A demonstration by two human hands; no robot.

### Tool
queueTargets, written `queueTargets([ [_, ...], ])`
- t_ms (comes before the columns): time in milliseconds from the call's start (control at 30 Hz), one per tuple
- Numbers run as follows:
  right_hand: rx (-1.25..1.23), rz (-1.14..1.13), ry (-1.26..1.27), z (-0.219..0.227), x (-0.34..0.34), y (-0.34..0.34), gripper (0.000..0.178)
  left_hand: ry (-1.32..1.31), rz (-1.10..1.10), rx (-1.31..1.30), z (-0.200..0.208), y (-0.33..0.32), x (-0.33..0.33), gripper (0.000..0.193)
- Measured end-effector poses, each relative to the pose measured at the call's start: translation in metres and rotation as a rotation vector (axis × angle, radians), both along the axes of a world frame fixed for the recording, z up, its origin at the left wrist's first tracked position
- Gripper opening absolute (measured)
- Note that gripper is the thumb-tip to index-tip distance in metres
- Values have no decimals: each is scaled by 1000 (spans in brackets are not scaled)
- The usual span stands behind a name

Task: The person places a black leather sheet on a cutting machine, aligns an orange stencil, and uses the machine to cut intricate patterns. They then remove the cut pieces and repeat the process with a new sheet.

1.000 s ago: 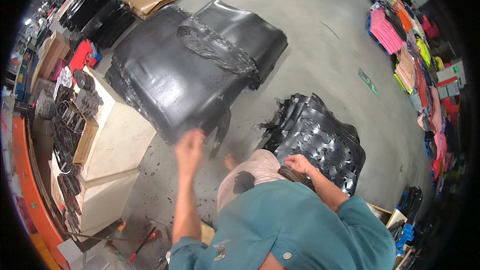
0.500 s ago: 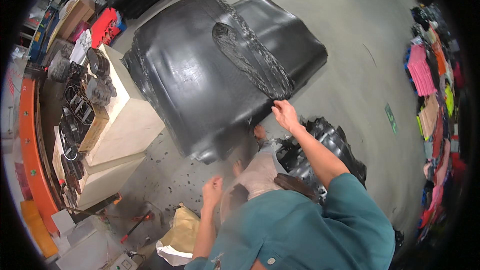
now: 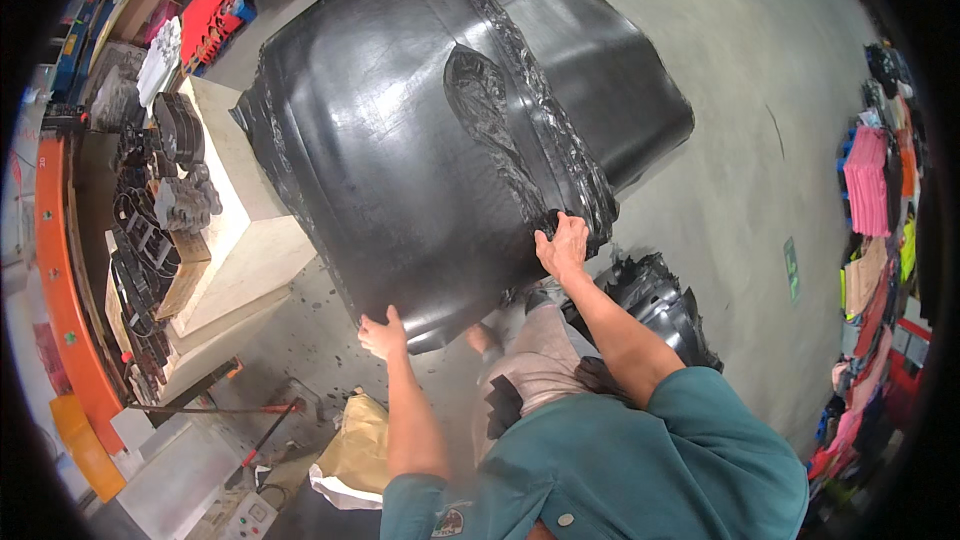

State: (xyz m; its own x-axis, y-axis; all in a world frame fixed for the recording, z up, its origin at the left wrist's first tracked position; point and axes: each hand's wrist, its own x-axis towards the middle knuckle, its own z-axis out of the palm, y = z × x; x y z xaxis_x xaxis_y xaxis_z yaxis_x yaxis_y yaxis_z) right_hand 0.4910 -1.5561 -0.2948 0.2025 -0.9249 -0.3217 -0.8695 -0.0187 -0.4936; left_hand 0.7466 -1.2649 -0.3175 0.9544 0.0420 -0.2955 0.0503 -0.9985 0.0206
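A wide stack of glossy black sheets (image 3: 370, 130), likely rubber or leather-like material, lies in front of me. Its right side has a crinkled edge and a long, folded strip. My right hand (image 3: 563, 248) grips the stack's near right corner, fingers curled at the crinkled edge. At the near left corner, my left hand (image 3: 383, 333) closes on the sheet's edge with the thumb raised; part of its fingers is hidden. Behind to the right, another black sheet pile (image 3: 600, 60) extends from under or beside the first.
Crumpled black scraps (image 3: 655, 305) lie by my right leg. On the left stand pale wooden blocks (image 3: 240, 270) bearing cutting dies (image 3: 150, 230), beside an orange beam (image 3: 60, 270). A tan paper sack (image 3: 352, 445) sits near my left forearm. Colourful material piles (image 3: 868, 180) line the right.
My left hand has moved up and forward from beside my leg to the sheet's near left corner. The right hand has closed on the near right corner. My view has shifted closer.
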Motion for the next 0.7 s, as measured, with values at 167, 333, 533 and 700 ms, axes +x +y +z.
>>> queueTargets([
  [167, 149, -115, 7, 5, 6, -16, 63, 93, 12, -59, 2, 19, 24, 83],
  [333, 339, 87, -40, 36, 33, -31, 64, 217, 81, -453, -4, 7, 25, 58],
  [533, 406, 258, -504, 144, 98, -39, 50, 129, 34, -569, 0, -1, 16, 48],
  [700, 290, 339, -632, 208, 129, -8, 39, 148, 93, -467, 9, 25, 31, 72],
])
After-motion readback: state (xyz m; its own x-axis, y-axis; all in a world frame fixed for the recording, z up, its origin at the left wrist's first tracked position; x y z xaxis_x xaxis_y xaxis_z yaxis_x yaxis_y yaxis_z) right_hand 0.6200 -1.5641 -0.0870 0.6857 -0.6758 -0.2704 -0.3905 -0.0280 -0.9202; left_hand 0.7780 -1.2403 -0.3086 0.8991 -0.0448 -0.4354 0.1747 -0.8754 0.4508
